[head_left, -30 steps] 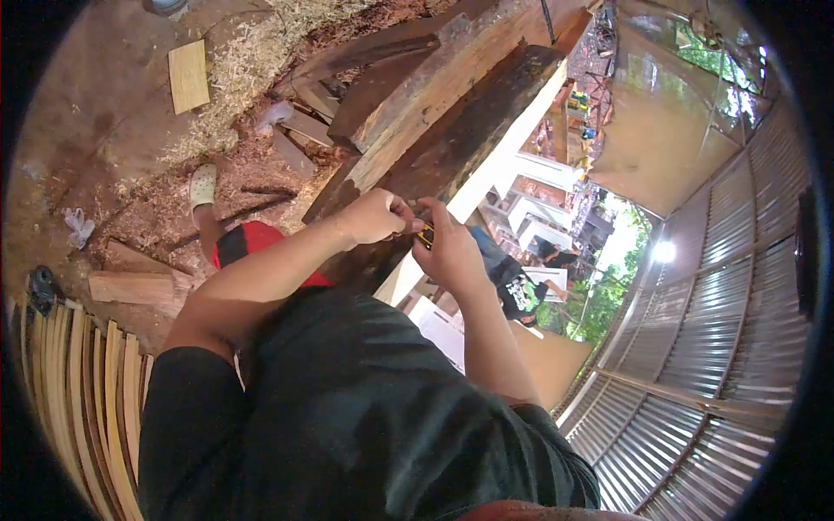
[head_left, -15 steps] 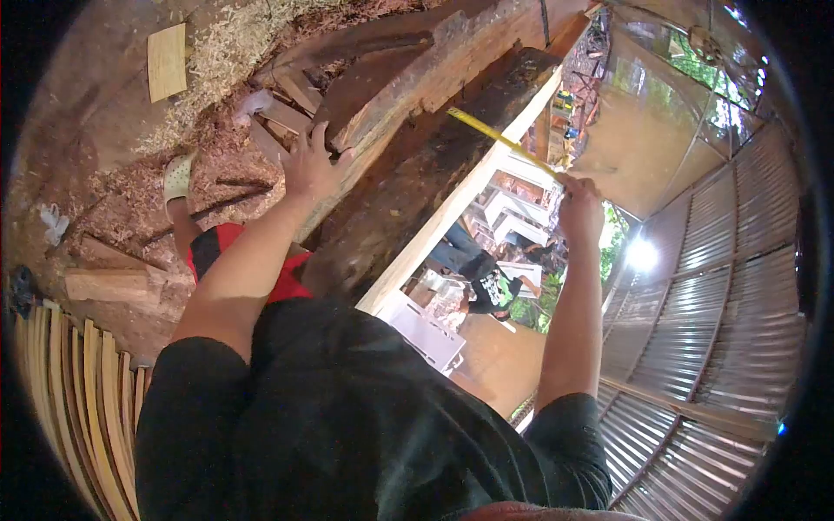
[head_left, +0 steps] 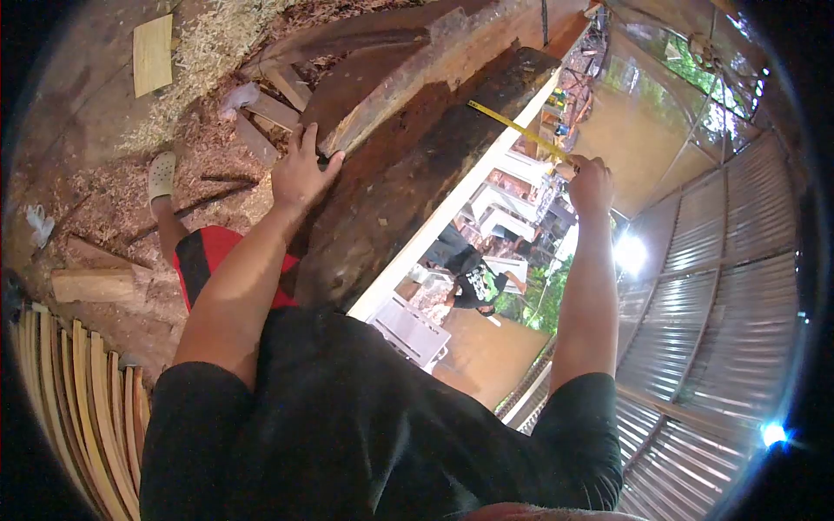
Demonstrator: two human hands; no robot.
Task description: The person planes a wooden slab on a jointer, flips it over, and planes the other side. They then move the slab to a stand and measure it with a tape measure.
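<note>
A yellow tape measure (head_left: 512, 126) stretches out across the top of a large dark timber slab (head_left: 408, 187). Its near end sits in my closed right hand (head_left: 592, 184), held off to the right past the slab's pale sawn edge (head_left: 452, 200). The tape's free tip lies over the dark face of the slab. My left hand (head_left: 298, 174) rests at the end of a second reddish-brown timber (head_left: 382, 113), its fingers spread. A small dark spot shows between thumb and forefinger; I cannot make out what it is.
Wood shavings (head_left: 208, 78), offcuts (head_left: 91, 285) and a flat board (head_left: 153, 56) lie on the ground at left. Curved wooden strips (head_left: 82, 382) stand at lower left. Beyond the slab are a person (head_left: 478, 282) and pale frames (head_left: 499, 208). Corrugated sheets (head_left: 686, 286) rise at right.
The tape's tip has shifted right across the slab, toward its pale edge, and my right hand has moved slightly right and down. My left hand has shifted slightly left along the timber's end.
</note>
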